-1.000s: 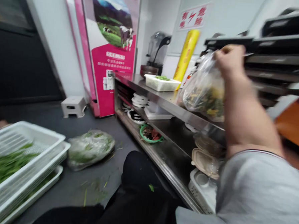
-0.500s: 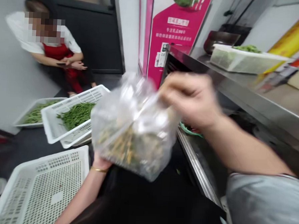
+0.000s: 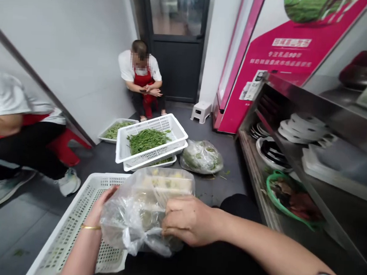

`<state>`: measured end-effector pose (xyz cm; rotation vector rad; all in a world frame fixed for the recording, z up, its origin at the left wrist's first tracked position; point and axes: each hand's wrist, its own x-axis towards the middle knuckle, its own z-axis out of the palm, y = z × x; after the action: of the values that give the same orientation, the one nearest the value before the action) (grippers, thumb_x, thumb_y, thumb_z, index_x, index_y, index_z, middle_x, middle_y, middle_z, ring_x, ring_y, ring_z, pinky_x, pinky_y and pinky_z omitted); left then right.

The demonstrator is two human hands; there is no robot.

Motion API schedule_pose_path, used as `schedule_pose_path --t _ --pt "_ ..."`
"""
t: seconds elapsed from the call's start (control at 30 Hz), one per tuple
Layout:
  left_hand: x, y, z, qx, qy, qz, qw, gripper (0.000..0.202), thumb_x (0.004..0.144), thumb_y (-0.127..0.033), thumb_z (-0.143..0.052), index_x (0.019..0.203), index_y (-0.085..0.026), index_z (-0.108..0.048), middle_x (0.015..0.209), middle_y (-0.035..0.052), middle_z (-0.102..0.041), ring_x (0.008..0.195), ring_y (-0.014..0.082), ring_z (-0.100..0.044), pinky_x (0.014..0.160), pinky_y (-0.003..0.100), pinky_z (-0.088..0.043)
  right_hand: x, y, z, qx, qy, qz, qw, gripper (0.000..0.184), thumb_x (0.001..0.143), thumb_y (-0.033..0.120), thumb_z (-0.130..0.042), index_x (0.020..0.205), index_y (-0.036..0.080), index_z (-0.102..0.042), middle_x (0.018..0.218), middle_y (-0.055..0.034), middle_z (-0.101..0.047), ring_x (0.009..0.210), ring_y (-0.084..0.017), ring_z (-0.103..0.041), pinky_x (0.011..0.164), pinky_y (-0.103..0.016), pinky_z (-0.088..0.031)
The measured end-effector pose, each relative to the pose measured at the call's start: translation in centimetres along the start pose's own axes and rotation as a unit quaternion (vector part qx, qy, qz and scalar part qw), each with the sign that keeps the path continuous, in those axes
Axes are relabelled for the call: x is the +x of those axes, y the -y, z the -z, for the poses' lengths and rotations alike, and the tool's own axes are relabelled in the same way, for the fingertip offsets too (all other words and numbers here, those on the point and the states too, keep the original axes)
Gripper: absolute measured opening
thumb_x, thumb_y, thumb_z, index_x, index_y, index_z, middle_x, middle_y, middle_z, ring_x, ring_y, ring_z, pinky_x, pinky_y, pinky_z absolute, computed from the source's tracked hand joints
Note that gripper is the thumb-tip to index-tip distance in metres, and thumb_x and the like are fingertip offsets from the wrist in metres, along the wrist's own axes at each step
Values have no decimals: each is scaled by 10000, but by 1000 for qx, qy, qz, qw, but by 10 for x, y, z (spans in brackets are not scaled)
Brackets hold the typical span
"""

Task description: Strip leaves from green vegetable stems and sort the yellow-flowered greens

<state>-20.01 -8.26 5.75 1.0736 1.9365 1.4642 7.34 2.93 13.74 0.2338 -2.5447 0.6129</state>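
Both hands clasp a clear bag (image 3: 142, 211) over a white crate (image 3: 74, 226): left hand (image 3: 101, 207) behind it, right hand (image 3: 191, 220) gripping its front. The pink poster's (image 3: 276, 60) white lettering is unreadable.

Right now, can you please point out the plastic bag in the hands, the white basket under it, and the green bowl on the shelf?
plastic bag (image 3: 143, 209): head view, on its clear front side.
white basket (image 3: 71, 226): head view, on its bare perforated floor.
green bowl (image 3: 271, 195): head view, on its left rim.
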Motion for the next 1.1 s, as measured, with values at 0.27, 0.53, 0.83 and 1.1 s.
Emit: schedule_pose_path --t 0.27,0.53,0.83,1.1 --pt "-32 -82 -17 166 324 -227 903 316 773 -361 -610 1049 -212 -647 1025 91 -653 1018 255 -560 911 376 -416 -3 -21 -37 12 -29 34 999 247 894 298 -453 758 153 -598 688 -31 -552 633 -106 -500 596 -233 -386" --pt "-22 -78 -34 90 248 -167 950 191 838 -265 -522 705 -156 -606 660 29 -590 640 144 -529 621 252 -417 -18 -45 -30 78 -99 -76 989 192 862 284 -526 788 141 -632 701 -46 -604 669 -106 -542 617 -212 -438" --pt "-11 -81 -53 -76 79 -41 993 210 730 -337 -656 653 -147 -611 592 0 -518 556 106 -445 536 225 -362 -8 -38 -9 37 -151 -155 976 175 867 275 -506 908 167 -637 826 -60 -622 744 -126 -570 683 -252 -470" --pt "-12 -80 -56 28 76 -84 993 197 783 -324 -595 696 -148 -610 647 7 -571 615 126 -514 610 249 -421 7 -26 -34 -71 -34 -71 994 303 852 422 -499 856 162 -654 739 -56 -595 725 -158 -533 702 -298 -421"
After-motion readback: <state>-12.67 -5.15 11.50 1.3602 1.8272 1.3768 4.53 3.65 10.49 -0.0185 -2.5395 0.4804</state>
